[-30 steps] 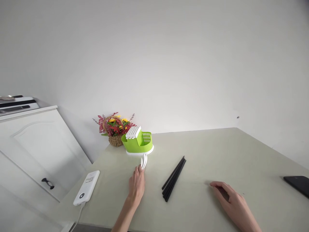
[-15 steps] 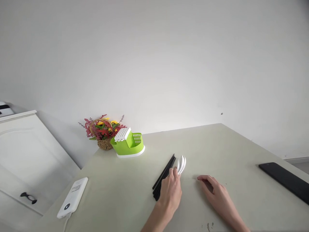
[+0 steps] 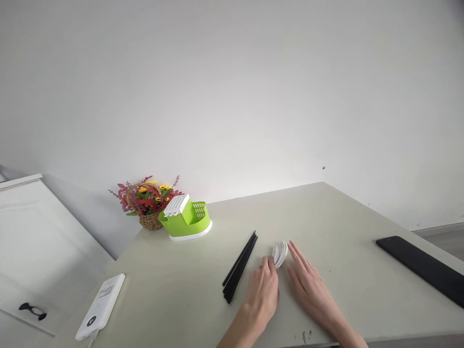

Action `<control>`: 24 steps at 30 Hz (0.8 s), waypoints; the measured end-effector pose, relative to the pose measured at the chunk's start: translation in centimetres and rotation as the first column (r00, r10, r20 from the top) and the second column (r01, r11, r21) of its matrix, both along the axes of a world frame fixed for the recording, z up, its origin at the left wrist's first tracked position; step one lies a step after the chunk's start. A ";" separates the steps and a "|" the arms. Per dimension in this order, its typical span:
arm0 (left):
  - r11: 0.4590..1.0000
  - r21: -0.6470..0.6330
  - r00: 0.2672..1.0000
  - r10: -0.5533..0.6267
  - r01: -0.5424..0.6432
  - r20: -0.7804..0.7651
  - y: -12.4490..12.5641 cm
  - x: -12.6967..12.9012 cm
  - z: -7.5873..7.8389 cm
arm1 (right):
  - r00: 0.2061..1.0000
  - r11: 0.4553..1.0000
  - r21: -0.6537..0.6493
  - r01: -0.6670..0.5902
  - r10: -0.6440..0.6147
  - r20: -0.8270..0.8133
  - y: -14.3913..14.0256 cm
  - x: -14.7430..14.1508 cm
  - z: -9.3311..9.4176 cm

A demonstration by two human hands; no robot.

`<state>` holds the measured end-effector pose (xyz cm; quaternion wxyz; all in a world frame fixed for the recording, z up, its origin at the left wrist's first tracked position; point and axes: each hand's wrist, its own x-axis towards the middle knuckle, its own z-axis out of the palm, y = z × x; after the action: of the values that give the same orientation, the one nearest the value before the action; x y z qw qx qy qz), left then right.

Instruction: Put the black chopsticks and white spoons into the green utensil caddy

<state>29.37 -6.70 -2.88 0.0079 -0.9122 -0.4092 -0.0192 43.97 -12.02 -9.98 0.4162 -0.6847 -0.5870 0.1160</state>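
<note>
Two hands meet at the spoons [image 3: 280,253], just right of the chopsticks [image 3: 239,266]. Left hand [image 3: 264,292] pinches the spoon handles, so the stack stays nested. Right hand [image 3: 308,285] lies open and flat, fingertips beside the bowls, steadying them on the table [image 3: 344,217].

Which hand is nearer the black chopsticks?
Left. The left hand lies just right of the chopsticks, gripping white spoons; the right hand lies beyond the spoons, farther right.

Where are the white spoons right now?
The white spoons are on the table, pinched by the left hand, beside the right hand, just right of the black chopsticks.
</note>
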 end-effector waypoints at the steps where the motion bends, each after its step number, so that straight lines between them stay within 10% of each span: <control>1: 1.000 -0.003 1.000 -0.005 0.005 0.000 -0.1 0.1 0.0 | 1.000 1.000 -0.020 0.002 -0.001 0.020 0.0 -0.1 0.1; 24: 0.975 0.101 0.975 -0.183 0.196 -0.127 0.3 1.2 0.0 | 0.971 0.999 0.004 0.045 -0.044 0.235 1.1 0.0 -2.2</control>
<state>30.57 -6.44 -2.92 0.0813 -0.9448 -0.3173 0.0104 43.97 -10.96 -12.21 0.3459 -0.7069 -0.6164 0.0253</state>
